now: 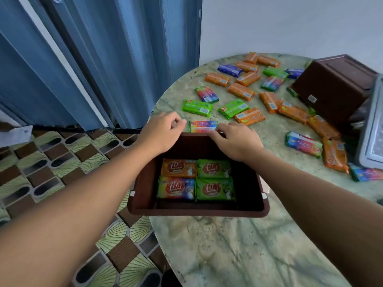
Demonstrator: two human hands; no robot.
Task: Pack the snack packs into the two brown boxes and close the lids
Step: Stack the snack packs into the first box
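Observation:
An open brown box (145, 195) stands at the left edge of the round marble table (228, 245), with several snack packs (214, 168) lying flat inside. A rainbow snack pack (202, 126) lies just beyond its far rim. My right hand (236, 141) reaches over that rim, its fingers curled onto the pack's right end. My left hand (161, 133) hovers by the pack's left end with loosely curled fingers, holding nothing. The second brown box (331, 83) lies tipped over at the far right.
Several orange (241, 91), green (196, 107) and blue (229, 69) packs are scattered across the far half of the table. A grey lid-like piece (373, 131) sits at the right edge. Blue curtains (103, 59) hang to the left over patterned floor.

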